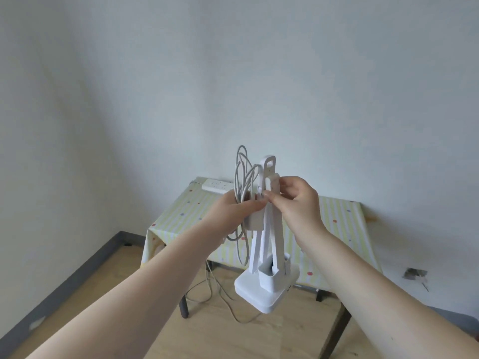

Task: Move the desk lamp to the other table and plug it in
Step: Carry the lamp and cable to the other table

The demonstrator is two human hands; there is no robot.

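A white folding desk lamp (267,281) hangs in the air in front of me, its square base low and its arm folded upright. My right hand (295,200) pinches the lamp's arm near the top. My left hand (233,209) grips the coiled grey cord (242,172) together with the white power adapter (255,221) beside the arm. Loops of cord stick up above the hand and hang below it. Beyond stands a table (339,216) with a striped, dotted cloth. A white power strip (216,186) lies at its far left corner by the wall.
Cables (215,288) trail from the table's left side down onto the wooden floor. A dark table leg (183,305) stands at front left. A dark frame edge (334,332) crosses the lower right. A grey skirting runs along the left wall.
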